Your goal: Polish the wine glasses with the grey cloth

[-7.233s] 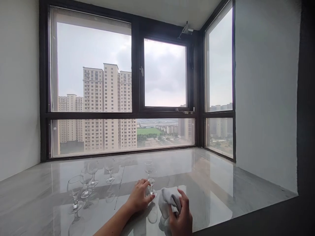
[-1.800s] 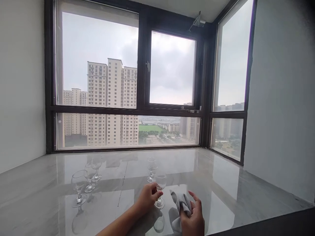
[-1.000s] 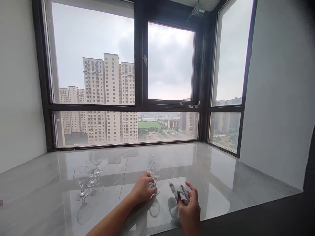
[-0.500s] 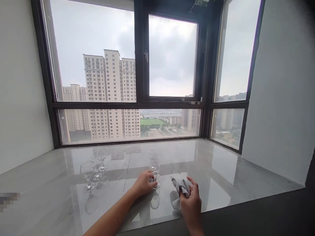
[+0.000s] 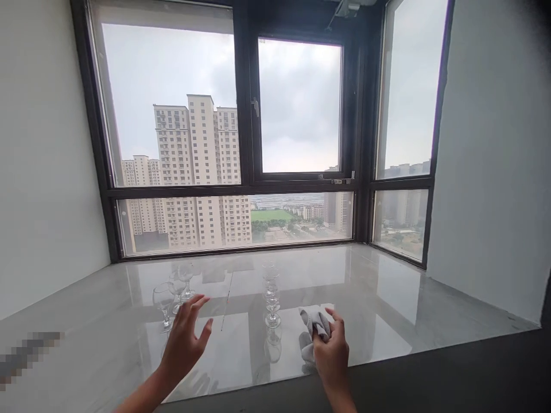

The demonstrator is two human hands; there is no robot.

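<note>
My left hand [image 5: 185, 332] is raised over the sill with fingers apart and nothing in it. Just behind it stands a stemmed glass [image 5: 163, 301], the nearest of three clear glasses in a row; the hand partly covers the bases of this group. A second row of clear stemmed glasses [image 5: 272, 310] stands upright at the middle, one behind another, so the rear ones overlap and are hard to separate. To the right of them, my right hand [image 5: 331, 344] is closed on a crumpled grey cloth [image 5: 315, 322], held just above the glossy surface.
The shiny grey stone sill [image 5: 241, 367] carries reflections and has a front edge running along the bottom right. Behind it rise dark-framed windows [image 5: 232, 192], with tall buildings outside. White walls [image 5: 491, 172] close in both sides. A blurred-out patch [image 5: 30, 353] lies at the left.
My left hand has let go of the front glass in the middle row and moved left, its fingers opening. My right hand keeps the cloth in about the same place. The view shifted slightly.
</note>
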